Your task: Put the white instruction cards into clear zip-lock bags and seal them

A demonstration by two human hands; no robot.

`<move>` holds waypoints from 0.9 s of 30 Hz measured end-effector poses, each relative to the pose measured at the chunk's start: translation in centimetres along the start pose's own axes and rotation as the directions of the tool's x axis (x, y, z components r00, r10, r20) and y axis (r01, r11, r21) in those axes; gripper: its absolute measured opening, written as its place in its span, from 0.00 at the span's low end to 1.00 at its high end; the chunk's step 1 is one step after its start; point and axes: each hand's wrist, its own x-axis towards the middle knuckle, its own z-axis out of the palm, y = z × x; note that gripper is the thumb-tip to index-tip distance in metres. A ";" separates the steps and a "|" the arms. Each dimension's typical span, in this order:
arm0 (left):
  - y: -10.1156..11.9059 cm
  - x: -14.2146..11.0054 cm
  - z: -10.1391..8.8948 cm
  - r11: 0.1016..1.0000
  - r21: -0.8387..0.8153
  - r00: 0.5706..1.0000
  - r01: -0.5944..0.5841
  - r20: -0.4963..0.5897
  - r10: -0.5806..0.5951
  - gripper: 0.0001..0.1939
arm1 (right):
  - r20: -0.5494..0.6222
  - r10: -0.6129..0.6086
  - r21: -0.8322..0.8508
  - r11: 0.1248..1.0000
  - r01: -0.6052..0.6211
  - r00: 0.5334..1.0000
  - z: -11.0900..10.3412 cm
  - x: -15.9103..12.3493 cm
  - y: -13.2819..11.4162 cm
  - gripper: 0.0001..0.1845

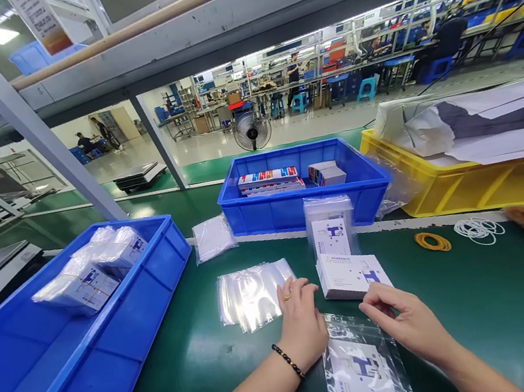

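Observation:
My left hand (301, 317), with a ring and a dark bead bracelet, has loosely bent fingers apart at the right edge of a fan of clear plastic bags (254, 295). Its lower side lies against the top left of a clear zip bag (393, 362) with a white printed leaflet (363, 384) inside. My right hand (411, 322) is curled with thumb and forefinger together, near that bag's upper right corner; whatever is between the fingertips cannot be made out. Just beyond both hands sits a stack of white printed leaflets (350, 275). Behind it lies another bagged leaflet (331, 236).
A blue bin (304, 202) with small boxes stands ahead, a yellow bin (493, 182) at right. Bagged packs (79, 282) fill part of the left blue bin (137, 326). Yellow rubber bands (432, 241) and white bands (478, 229) lie right. A shelf beam (211, 22) crosses overhead.

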 end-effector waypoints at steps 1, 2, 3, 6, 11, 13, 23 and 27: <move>-0.2 0.0 0.0 0.997 0.055 0.998 0.056 0.034 -0.058 0.30 | -0.009 0.002 -0.006 1.000 -0.002 1.000 0.0 -0.1 0.1 0.14; -0.3 0.1 0.1 0.990 0.093 0.991 0.104 0.073 -0.111 0.35 | -0.011 0.002 -0.011 1.000 -0.002 1.000 0.1 -0.1 0.1 0.14; -0.5 0.2 0.1 0.984 0.116 0.984 0.136 0.102 -0.148 0.39 | -0.009 -0.002 -0.015 1.000 0.002 1.000 0.1 -0.1 0.1 0.14; -0.9 0.5 0.0 0.982 0.147 0.985 0.116 0.107 -0.132 0.40 | 0.017 -0.019 -0.026 0.999 0.019 1.000 0.3 -0.1 0.2 0.14; -1.3 1.0 -0.2 0.957 0.291 0.996 0.017 0.083 -0.043 0.21 | 0.053 -0.025 -0.032 0.999 0.027 0.998 0.5 -0.1 0.5 0.15; -1.4 1.1 -0.2 0.940 0.342 0.996 0.010 0.077 -0.039 0.16 | 0.058 -0.023 -0.017 1.000 0.024 0.998 0.6 0.0 0.4 0.15; -0.6 0.1 0.5 0.933 0.118 0.939 -0.339 0.101 0.328 0.07 | 0.297 0.037 0.123 0.989 -0.077 0.954 2.0 0.3 0.0 0.22; -0.2 -0.4 1.1 0.913 -0.118 0.861 -0.390 0.305 0.407 0.07 | 0.283 0.073 0.092 0.990 -0.103 0.956 3.0 0.1 1.0 0.23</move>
